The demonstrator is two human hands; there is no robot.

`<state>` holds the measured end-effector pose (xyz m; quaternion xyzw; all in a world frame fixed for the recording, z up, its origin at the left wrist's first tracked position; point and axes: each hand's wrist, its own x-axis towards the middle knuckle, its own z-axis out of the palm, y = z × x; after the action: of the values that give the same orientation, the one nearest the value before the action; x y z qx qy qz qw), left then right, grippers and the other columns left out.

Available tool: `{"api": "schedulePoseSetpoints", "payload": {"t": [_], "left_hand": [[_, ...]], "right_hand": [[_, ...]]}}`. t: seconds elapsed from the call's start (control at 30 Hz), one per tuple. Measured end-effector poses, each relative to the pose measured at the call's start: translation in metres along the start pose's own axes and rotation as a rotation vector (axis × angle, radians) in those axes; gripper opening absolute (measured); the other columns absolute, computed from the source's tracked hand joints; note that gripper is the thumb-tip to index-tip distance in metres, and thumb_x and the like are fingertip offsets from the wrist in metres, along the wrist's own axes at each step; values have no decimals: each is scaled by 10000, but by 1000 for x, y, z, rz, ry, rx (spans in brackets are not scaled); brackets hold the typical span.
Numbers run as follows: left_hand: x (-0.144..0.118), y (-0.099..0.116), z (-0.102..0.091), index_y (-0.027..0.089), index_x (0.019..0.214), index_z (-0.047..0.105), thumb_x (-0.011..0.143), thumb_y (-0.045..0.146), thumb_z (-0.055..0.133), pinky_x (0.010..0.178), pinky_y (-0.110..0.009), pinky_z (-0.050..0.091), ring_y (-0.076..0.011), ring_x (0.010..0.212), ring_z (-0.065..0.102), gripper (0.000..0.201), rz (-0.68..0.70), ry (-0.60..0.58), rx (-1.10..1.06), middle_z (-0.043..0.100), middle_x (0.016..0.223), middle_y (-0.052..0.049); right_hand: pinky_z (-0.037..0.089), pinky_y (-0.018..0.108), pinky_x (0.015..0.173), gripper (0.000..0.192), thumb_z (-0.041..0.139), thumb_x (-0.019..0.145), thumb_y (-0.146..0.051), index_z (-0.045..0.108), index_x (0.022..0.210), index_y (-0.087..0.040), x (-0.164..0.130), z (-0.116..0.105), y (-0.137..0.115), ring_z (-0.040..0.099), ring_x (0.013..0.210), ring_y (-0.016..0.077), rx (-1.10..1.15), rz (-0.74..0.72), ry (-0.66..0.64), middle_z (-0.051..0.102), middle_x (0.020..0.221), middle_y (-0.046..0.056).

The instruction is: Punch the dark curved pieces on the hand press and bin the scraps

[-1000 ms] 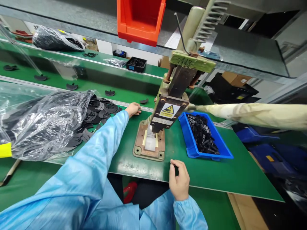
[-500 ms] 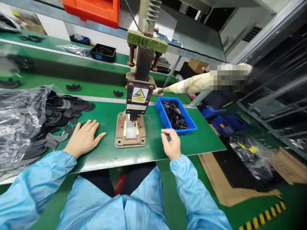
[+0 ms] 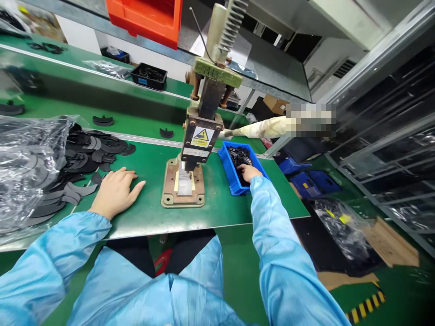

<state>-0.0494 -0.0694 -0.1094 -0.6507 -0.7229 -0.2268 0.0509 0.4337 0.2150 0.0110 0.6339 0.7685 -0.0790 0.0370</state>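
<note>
My left hand (image 3: 115, 192) lies palm down on the green tabletop, fingers stretched and thumb out, holding nothing. Beside its fingertips spreads a heap of flat, curved dark pieces (image 3: 79, 192). My right hand (image 3: 250, 173) is inside the blue bin (image 3: 234, 188), its bent fingers among small black parts (image 3: 239, 155). Its fingertips are hidden there, so I cannot see whether a part is gripped. Between my hands stands a bench press (image 3: 203, 136) with a warning label. Under its ram a pale, clear-looking block (image 3: 185, 186) sits on the base plate (image 3: 168, 188).
A clear plastic bag (image 3: 30, 167) covers part of the heap at left. Single curved pieces (image 3: 103, 120) lie on the rear ledge. A black bin (image 3: 149, 76) stands farther back, and an orange bin (image 3: 146, 20) sits on the shelf above. The press lever (image 3: 265, 128) juts right above the blue bin.
My right hand has moved forward from the table by the blue bin into the bin's parts. The left hand stays flat in place. The view has shifted slightly.
</note>
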Motion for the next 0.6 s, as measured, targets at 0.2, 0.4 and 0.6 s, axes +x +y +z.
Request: {"api": "schedulePoseSetpoints", "payload": {"t": [0.2,0.4,0.6], "left_hand": [[1,2,-3,194,1155,699,1032,580,491,1201,-635,346,-443,1487,500,456,-23,24,-56,709,1367,-209],[3,7,-12,181,1177,690,1055,552,488,1240,-610,304,-407,1508,486,440,-65,33,-86,702,1377,-193],[3,9,-19,180,1208,672,1073,508,474,1265,-574,279,-370,1534,463,407,-114,46,-116,693,1403,-180]], "right_hand": [[615,453,1053,428,655,993,-486,643,1322,-213,2,0,0,671,1221,210,-12,95,-52,666,1378,96],[607,463,1053,392,681,978,-468,669,1252,-188,-14,-7,4,686,1174,205,109,113,150,704,1287,85],[560,390,1009,239,633,976,-366,706,1108,-181,-55,-7,-10,720,971,169,451,46,567,770,1072,119]]}}
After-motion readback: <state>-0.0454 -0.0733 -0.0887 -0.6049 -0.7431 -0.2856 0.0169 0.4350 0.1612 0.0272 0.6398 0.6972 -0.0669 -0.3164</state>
